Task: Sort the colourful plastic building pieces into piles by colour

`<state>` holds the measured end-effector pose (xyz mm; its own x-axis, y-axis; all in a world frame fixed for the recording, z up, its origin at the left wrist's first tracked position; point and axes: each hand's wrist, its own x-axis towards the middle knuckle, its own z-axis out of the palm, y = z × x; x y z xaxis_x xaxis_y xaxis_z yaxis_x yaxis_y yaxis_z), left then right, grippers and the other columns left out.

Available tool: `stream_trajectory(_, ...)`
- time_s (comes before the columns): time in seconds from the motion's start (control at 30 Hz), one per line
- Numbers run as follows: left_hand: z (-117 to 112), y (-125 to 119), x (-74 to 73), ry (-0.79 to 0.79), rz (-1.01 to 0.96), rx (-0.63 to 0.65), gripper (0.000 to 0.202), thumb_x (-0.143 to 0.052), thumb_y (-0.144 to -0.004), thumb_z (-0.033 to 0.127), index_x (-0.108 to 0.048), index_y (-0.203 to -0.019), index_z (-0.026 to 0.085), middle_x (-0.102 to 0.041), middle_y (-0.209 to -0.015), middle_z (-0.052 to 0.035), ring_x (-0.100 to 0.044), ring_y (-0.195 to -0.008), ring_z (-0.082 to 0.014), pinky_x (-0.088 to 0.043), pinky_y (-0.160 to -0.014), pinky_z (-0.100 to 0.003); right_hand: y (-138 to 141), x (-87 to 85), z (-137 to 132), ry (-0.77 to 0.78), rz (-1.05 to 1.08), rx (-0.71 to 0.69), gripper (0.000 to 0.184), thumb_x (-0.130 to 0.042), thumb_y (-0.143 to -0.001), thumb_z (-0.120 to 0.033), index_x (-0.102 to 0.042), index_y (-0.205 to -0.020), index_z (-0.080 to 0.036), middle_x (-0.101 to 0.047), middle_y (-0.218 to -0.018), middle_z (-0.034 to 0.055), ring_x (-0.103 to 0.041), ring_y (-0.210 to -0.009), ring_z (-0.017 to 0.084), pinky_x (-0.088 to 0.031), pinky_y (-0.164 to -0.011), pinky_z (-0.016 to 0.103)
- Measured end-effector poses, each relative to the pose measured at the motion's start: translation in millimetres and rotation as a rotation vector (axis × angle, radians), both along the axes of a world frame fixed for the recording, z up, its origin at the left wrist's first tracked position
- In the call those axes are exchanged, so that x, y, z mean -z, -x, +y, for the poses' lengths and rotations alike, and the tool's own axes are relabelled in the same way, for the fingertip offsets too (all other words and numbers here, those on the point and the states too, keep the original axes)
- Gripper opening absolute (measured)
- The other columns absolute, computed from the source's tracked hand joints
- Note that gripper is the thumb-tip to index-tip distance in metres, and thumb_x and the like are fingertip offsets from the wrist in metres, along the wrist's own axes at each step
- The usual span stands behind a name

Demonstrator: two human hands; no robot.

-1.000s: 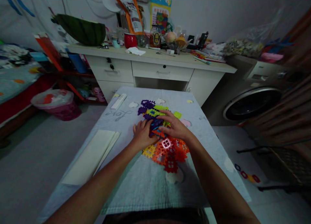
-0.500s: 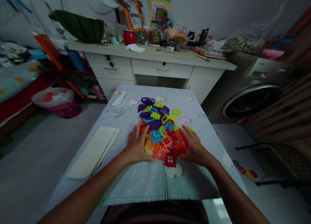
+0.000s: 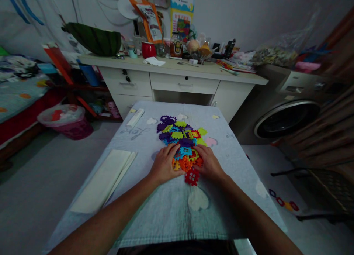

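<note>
A heap of flat interlocking plastic building pieces in purple, lime, blue, orange, yellow and red lies in the middle of the cloth-covered table. My left hand curves around the heap's near left side, its thumb and fingers against yellow and blue pieces. From the right, my right hand presses in on orange and red ones. Both hands squeeze the near part of the heap between them. A red window-shaped piece lies at the near edge, between the two thumbs. Some fingertips are hidden among the pieces.
Folded cream cloth or paper lies at the table's left, with a white oblong object beyond. A cluttered white desk stands behind. A washing machine is at right; a pink bin at left. Several linked pieces lie on the floor.
My hands have moved toward each other, pushing the near pieces into a narrower, more bunched heap. The camera view has tilted up slightly.
</note>
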<state>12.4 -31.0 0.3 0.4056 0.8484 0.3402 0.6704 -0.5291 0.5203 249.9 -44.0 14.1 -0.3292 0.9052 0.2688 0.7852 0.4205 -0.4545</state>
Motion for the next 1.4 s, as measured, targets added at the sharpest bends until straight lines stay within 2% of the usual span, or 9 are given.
stream_trajectory(0.2,22.8,-14.3,-21.8,0.035,-0.146,-0.093,0.075,-0.073,-0.072,0.039,-0.039,-0.137,0.023,-0.052,-0.135,-0.0088,-0.053,-0.121,-0.0246,-0.044,-0.103,-0.040,20.9,-23.7,41.8,-0.103,0.204,0.077,0.044,-0.062,-0.072,-0.016,-0.061,-0.115,-0.020,-0.058,-0.112,0.0093,-0.055,-0.107,0.023,-0.045,-0.097,0.039)
stream_trajectory(0.37,64.8,-10.1,-45.1,-0.007,-0.120,-0.155,0.046,-0.056,-0.085,0.034,-0.048,-0.129,0.022,-0.056,-0.129,-0.0083,-0.053,-0.120,-0.0232,-0.043,-0.103,-0.038,30.9,-34.2,92.5,-0.104,0.248,0.188,0.042,-0.067,-0.075,-0.030,-0.061,-0.116,-0.019,-0.059,-0.109,0.0101,-0.056,-0.103,0.025,-0.045,-0.095,0.041)
stream_trajectory(0.53,113.2,10.4,-47.9,0.025,0.019,-0.237,0.050,-0.055,-0.082,0.055,-0.058,-0.118,0.020,-0.054,-0.123,-0.0086,-0.055,-0.113,-0.0242,-0.044,-0.100,-0.037,8.2,-17.3,117.0,-0.100,0.213,0.293,0.044,-0.060,-0.083,-0.044,-0.060,-0.118,-0.017,-0.059,-0.117,0.0139,-0.054,-0.110,0.027,-0.043,-0.098,0.043)
stream_trajectory(0.7,161.2,22.9,-39.7,0.099,0.038,-0.356,0.053,-0.048,-0.084,0.062,-0.061,-0.119,0.023,-0.041,-0.141,-0.0111,-0.038,-0.134,-0.0302,-0.030,-0.110,-0.043,-19.6,6.7,110.8,0.012,0.054,0.449,0.056,-0.051,-0.088,-0.052,-0.053,-0.129,-0.015,-0.055,-0.129,0.0169,-0.049,-0.122,0.030,-0.035,-0.104,0.046)
stream_trajectory(0.77,178.9,22.6,-37.1,0.234,0.041,-0.408,0.056,-0.043,-0.086,0.061,-0.056,-0.125,0.023,-0.041,-0.144,-0.0115,-0.036,-0.136,-0.0298,-0.029,-0.110,-0.043,-21.1,12.8,107.3,0.054,0.017,0.434,0.061,-0.046,-0.090,-0.054,-0.048,-0.135,-0.013,-0.053,-0.133,0.0181,-0.048,-0.124,0.030,-0.035,-0.105,0.045)
stream_trajectory(0.9,203.2,17.2,-33.9,0.340,0.047,-0.379,0.062,-0.041,-0.085,0.064,-0.053,-0.127,0.021,-0.056,-0.134,-0.0144,-0.046,-0.127,-0.0334,-0.035,-0.101,-0.047,-14.4,17.3,104.7,0.075,-0.019,0.343,0.064,-0.040,-0.092,-0.056,-0.045,-0.138,-0.012,-0.054,-0.134,0.0177,-0.049,-0.124,0.030,-0.033,-0.105,0.044)
stream_trajectory(1.03,208.6,8.3,-33.5,0.406,0.041,-0.243,0.063,-0.052,-0.076,0.067,-0.060,-0.117,0.020,-0.063,-0.125,-0.0134,-0.052,-0.120,-0.0343,-0.039,-0.098,-0.046,-10.6,17.7,104.7,0.059,-0.014,0.291,0.064,-0.041,-0.091,-0.058,-0.046,-0.138,-0.015,-0.056,-0.133,0.0156,-0.048,-0.122,0.031,-0.033,-0.105,0.046)
stream_trajectory(1.23,189.5,-18.2,-37.0,0.435,-0.036,0.082,0.051,-0.062,-0.070,0.053,-0.063,-0.110,0.021,-0.067,-0.112,-0.0027,-0.060,-0.105,-0.0226,-0.046,-0.091,-0.032,-9.8,16.7,103.9,0.030,0.067,0.265,0.065,-0.050,-0.087,-0.057,-0.047,-0.138,-0.017,-0.058,-0.130,0.0140,-0.050,-0.119,0.030,-0.035,-0.103,0.046)
stream_trajectory(1.4,167.4,-37.1,-48.5,0.358,-0.110,0.145,0.046,-0.064,-0.067,0.031,-0.062,-0.112,0.019,-0.061,-0.117,-0.0042,-0.057,-0.109,-0.0229,-0.045,-0.096,-0.033,-10.3,15.8,104.6,-0.015,0.166,0.242,0.064,-0.054,-0.084,-0.054,-0.051,-0.133,-0.015,-0.059,-0.127,0.0145,-0.050,-0.118,0.029,-0.036,-0.103,0.046)
